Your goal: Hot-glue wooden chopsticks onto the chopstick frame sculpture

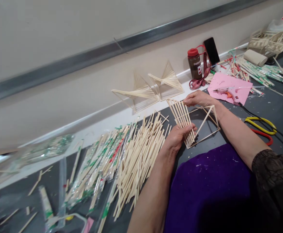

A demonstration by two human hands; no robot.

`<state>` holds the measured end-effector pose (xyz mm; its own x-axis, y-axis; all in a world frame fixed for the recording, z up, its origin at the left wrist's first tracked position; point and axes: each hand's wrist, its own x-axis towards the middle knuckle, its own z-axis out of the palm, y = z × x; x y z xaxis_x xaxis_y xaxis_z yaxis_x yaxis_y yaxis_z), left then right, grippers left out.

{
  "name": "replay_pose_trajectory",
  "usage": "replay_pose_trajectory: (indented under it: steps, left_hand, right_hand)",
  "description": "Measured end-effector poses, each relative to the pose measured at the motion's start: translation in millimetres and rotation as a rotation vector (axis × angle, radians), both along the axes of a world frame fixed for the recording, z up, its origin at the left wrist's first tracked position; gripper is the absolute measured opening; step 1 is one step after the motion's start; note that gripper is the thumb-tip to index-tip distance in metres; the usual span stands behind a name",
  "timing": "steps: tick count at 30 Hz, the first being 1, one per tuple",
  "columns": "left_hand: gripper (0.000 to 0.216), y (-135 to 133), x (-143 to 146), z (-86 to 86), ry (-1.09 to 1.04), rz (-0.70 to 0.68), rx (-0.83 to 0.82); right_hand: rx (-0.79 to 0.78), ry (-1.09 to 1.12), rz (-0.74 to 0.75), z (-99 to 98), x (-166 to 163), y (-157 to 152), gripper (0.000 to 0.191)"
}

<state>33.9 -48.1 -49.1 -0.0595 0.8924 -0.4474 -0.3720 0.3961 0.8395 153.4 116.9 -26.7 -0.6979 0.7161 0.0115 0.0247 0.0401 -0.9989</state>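
Observation:
Both hands are on a small frame built of wooden chopsticks [182, 117], with a row of sticks fanned side by side and an open triangular part on the right. My left hand [179, 137] grips its lower end, thumb across the sticks. At the upper right end of the row, the fingers of my right hand [195, 98] are pinched; whether they hold a single stick or the frame's edge is hard to see. Two finished-looking twisted stick structures [141, 94] stand behind, against the wall. Left of my left hand lies a heap of loose chopsticks [141, 161].
A pink glue gun [228, 93] rests on a pink sheet [213, 84] to the right, its black cord trailing past yellow-handled scissors [261, 124]. Wrapped chopsticks [95, 165] lie at left. A bottle [194, 64] and phone [211, 51] stand by the wall.

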Motion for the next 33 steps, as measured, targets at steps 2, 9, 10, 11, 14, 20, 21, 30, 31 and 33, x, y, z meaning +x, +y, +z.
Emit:
replay_pose_trajectory:
  steps: [2, 9, 10, 11, 14, 20, 21, 30, 31, 33]
  left_hand:
    - [0.021, 0.0, -0.1, -0.2, -0.005, 0.005, -0.001]
    - [0.021, -0.2, 0.2, -1.5, 0.002, 0.02, -0.017]
    - [0.021, -0.3, 0.2, -1.5, 0.005, 0.016, -0.015]
    - [0.022, -0.5, 0.1, -1.5, 0.008, 0.013, -0.01]
    - [0.025, -0.8, -0.3, -1.5, 0.024, 0.002, 0.011]
    - [0.026, -0.7, -0.3, -2.0, 0.033, 0.006, 0.007]
    - [0.025, -0.8, -0.1, -1.8, 0.029, 0.009, 0.006]
    - [0.027, -3.1, 0.5, 0.2, 0.007, 0.007, 0.015]
    - [0.027, -3.1, 0.5, 0.2, 0.007, 0.003, 0.018]
    - [0.026, -2.9, 0.6, 0.3, 0.008, 0.003, 0.02]
  right_hand:
    - [0.0, -0.003, 0.006, 0.3, -0.5, 0.2, 0.006]
    - [0.016, -0.026, 0.016, 3.5, -1.0, -1.3, 0.01]
    - [0.015, -0.028, 0.013, 3.6, -1.3, -1.3, 0.01]
    - [0.014, -0.029, 0.011, 3.6, -1.6, -1.2, 0.01]
    - [0.011, -0.027, 0.012, 3.5, -2.1, -0.3, 0.01]
    - [-0.007, -0.012, 0.033, 2.7, -2.5, 1.3, 0.011]
    - [-0.011, -0.006, 0.029, 2.6, -2.8, 1.2, 0.011]
    - [-0.016, 0.001, 0.011, 5.0, -4.2, -0.5, 0.011]
    - [-0.01, -0.002, 0.011, 5.1, -4.1, -0.5, 0.011]
    - [-0.003, -0.004, 0.015, 5.4, -3.8, -0.6, 0.01]
